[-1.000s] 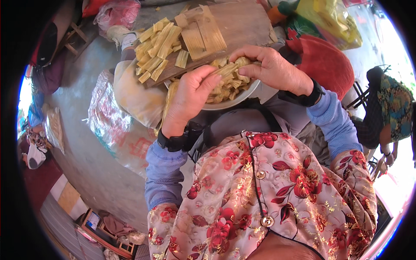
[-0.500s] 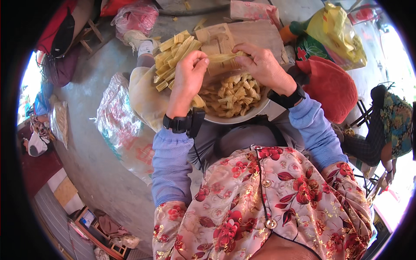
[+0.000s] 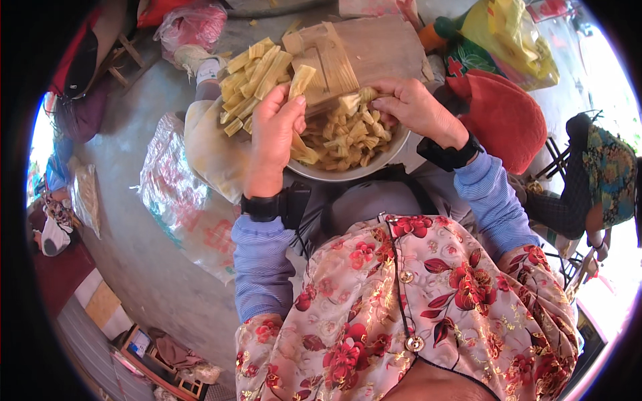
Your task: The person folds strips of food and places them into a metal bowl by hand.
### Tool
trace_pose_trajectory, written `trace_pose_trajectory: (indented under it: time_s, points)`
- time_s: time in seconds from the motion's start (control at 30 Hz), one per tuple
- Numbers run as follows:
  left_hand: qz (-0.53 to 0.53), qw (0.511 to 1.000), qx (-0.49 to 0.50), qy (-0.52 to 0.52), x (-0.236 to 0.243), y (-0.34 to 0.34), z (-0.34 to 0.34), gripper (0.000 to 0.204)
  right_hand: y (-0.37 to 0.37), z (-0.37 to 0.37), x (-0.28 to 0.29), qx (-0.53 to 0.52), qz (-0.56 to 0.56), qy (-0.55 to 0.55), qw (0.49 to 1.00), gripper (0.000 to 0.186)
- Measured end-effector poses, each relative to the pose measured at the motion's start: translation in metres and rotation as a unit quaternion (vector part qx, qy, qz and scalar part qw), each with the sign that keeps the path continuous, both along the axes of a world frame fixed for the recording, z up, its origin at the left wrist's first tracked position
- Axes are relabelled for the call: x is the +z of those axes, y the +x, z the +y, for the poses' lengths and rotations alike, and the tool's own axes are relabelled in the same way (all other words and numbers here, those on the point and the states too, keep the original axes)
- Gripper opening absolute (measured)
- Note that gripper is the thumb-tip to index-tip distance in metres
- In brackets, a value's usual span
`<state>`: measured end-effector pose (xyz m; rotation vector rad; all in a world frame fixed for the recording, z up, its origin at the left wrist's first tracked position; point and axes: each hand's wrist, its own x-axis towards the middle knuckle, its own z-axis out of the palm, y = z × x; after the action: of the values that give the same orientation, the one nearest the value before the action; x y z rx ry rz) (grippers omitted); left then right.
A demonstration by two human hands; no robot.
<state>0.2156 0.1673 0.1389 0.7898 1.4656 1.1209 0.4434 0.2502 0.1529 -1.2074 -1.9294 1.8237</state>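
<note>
My left hand (image 3: 275,127) pinches a flat, pale yellow strip (image 3: 303,80), which stands up from between thumb and fingers. Over the bowl's far right side, my right hand (image 3: 418,110) is closed at the fingertips on a small yellow knotted piece (image 3: 367,94). A white bowl (image 3: 334,176) on my lap is filled with similar yellow knotted pieces (image 3: 358,139). To the left of the bowl, a stack of folded yellow strips (image 3: 257,70) lies beside a wooden board (image 3: 381,50). Some strips (image 3: 328,57) are spread on the board.
Clear plastic sheeting (image 3: 177,194) covers part of the floor at left. A red cushion-like cloth item (image 3: 505,120) and a yellow and green bag (image 3: 511,43) are on the right. Another person (image 3: 605,180) sits at far right. A pink plastic bag (image 3: 190,30) lies beyond.
The strip stretched between my hands is no longer spanning them; my left hand has moved down and left with a strip upright. The view has shifted slightly.
</note>
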Motion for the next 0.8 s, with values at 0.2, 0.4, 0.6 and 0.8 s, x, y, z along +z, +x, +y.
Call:
trace_pose_trajectory:
  time_s: [0.2, 0.4, 0.6, 0.8]
  points:
    - [-0.037, 0.995, -0.087, 0.032, 0.043, 0.035, -0.009, 0.019, -0.004, -0.02, 0.023, 0.024, 0.034, 0.2, 0.979, 0.018]
    - [-0.194, 0.978, -0.08, -0.008, 0.069, 0.041, -0.024, 0.024, -0.014, -0.037, 0.065, -0.129, 0.222, 0.03, 0.966, 0.019]
    - [0.199, 0.971, -0.083, 0.102, 0.05, 0.032, -0.033, 0.022, 0.002, -0.026, 0.058, 0.042, 0.15, 0.358, 0.921, 0.039]
    - [0.289, 0.918, -0.273, 0.004, 0.022, 0.048, -0.043, 0.021, -0.003, -0.051, 0.045, 0.088, 0.043, 0.501, 0.86, 0.045]
